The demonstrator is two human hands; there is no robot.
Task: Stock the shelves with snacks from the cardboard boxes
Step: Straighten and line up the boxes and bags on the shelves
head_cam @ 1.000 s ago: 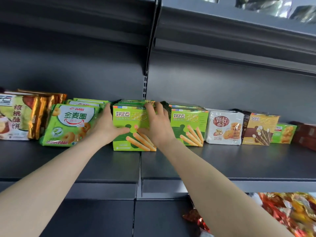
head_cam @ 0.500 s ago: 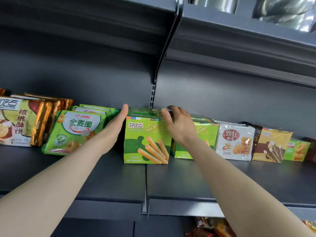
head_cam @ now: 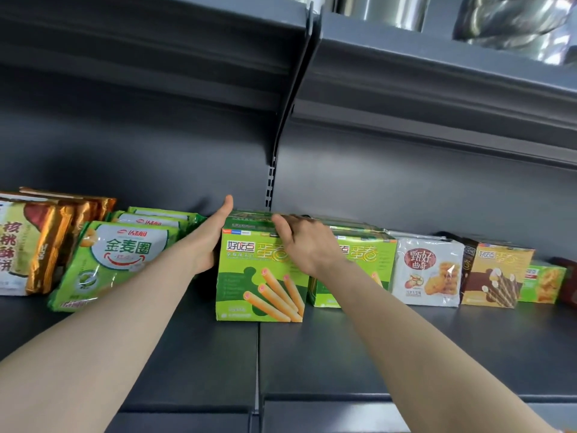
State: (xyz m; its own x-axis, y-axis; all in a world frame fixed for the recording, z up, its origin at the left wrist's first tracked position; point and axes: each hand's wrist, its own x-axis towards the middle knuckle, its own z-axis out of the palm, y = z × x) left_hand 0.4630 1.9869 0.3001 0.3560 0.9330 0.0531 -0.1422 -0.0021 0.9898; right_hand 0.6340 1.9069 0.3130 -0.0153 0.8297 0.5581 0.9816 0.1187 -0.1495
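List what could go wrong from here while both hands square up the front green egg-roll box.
1. The left hand presses the left side of the green cardboard egg-roll box; a sideways shove could jam it against the second green box beside it and skew that row.
2. The left forearm crosses in front of the tilted green biscuit bags; pulling back may drag one toward the grey metal shelf edge.

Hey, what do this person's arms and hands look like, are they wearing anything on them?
The left forearm and right forearm are bare to the frame edge, no sleeves in view. The left hand and right hand have no gloves, and no watch, bracelet or ring shows on their visible sides.
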